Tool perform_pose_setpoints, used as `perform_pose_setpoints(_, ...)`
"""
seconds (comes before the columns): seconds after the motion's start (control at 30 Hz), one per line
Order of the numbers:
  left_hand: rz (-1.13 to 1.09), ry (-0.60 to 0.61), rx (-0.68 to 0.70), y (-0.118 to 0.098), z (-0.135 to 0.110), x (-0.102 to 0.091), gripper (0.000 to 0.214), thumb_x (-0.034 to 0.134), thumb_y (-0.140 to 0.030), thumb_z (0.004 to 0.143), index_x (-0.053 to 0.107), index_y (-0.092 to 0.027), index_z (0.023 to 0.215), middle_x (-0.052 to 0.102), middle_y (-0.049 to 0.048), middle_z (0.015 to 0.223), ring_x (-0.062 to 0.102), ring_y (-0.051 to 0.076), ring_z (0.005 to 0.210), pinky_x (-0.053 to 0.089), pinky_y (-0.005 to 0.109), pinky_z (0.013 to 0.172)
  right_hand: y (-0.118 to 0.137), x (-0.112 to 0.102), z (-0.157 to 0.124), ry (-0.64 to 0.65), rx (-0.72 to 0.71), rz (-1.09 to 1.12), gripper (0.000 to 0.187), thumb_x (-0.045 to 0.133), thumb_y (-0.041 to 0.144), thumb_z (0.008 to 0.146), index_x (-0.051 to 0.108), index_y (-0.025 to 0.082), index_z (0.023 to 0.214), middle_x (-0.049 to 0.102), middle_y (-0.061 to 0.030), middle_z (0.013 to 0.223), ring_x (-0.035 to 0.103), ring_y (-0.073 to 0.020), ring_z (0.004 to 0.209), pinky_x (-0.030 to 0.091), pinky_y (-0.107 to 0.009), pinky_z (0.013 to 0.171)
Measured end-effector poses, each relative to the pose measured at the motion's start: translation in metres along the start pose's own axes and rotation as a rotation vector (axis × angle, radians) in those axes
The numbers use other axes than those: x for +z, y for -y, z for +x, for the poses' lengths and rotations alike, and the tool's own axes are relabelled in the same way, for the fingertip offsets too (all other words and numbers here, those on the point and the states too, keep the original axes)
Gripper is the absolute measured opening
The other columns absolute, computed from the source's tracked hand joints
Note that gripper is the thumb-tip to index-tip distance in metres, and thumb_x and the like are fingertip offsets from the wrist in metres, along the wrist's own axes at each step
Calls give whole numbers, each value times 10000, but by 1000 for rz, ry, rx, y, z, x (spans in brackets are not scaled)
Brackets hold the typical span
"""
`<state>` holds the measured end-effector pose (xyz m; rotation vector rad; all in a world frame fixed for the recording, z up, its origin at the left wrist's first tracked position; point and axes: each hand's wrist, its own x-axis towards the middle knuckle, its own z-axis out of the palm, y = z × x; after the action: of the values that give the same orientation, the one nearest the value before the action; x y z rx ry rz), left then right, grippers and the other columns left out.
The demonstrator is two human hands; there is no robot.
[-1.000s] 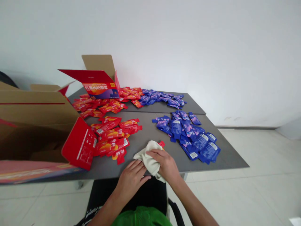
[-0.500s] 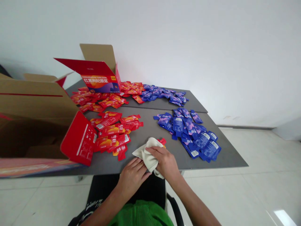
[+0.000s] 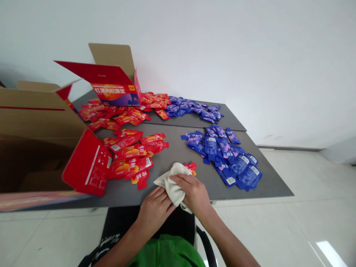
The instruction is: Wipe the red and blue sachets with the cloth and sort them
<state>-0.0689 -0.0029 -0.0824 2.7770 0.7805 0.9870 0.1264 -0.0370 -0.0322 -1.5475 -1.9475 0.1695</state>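
My right hand [image 3: 196, 194] is closed on a bunched cream cloth [image 3: 174, 187], pressing it down near the table's front edge. Past the cloth pokes the end of a red pouch [image 3: 191, 167]; the rest of it is hidden. My left hand [image 3: 155, 207] lies flat at the table edge with its fingers stretched out, their tips against the cloth. Left of the cloth lies a loose pile of red pouches [image 3: 130, 163]. On the right, blue pouches [image 3: 225, 152] are heaped together, apart from my hands.
An open cardboard carton [image 3: 36, 152] fills the left side, its red flap [image 3: 87, 163] sticking out over the grey table [image 3: 172, 154]. Behind stands another open red box [image 3: 116, 91]. More red pouches [image 3: 111, 115] and blue pouches [image 3: 191, 109] line the back, near the wall.
The cloth and my right hand have shifted slightly toward me, so more of the red pouch shows behind it. The view has turned a little.
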Motion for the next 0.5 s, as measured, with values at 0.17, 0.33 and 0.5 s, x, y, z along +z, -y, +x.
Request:
perform_pose_setpoints(0.17, -7, 9, 7, 1, -1, 0, 323, 569, -285, 1035, 659, -172, 1324, 722, 90, 1330, 680, 261, 1227, 546, 425, 1053, -38, -17, 8, -24, 144, -70, 514, 627, 57, 889, 701, 295, 1339, 749, -55, 1304, 710, -228, 1151, 569, -325, 993)
perform_pose_setpoints(0.33, -22, 0, -6, 1, -1, 2, 317, 569, -277, 1032, 666, -185, 1320, 728, 84, 1321, 685, 261, 1215, 547, 419, 1053, -31, -29, 12, -151, 142, -99, 491, 641, 92, 896, 699, 285, 1344, 746, -72, 1301, 711, -239, 1137, 579, -344, 975)
perform_pose_setpoints(0.5, -31, 15, -53, -1, -1, 1, 177, 611, -275, 999, 761, -184, 981, 802, 76, 974, 752, 262, 953, 590, 445, 967, 0, 1, -3, 28, 5, 18, 493, 655, 111, 916, 682, 329, 1358, 744, -26, 1312, 708, -203, 1135, 560, -292, 996)
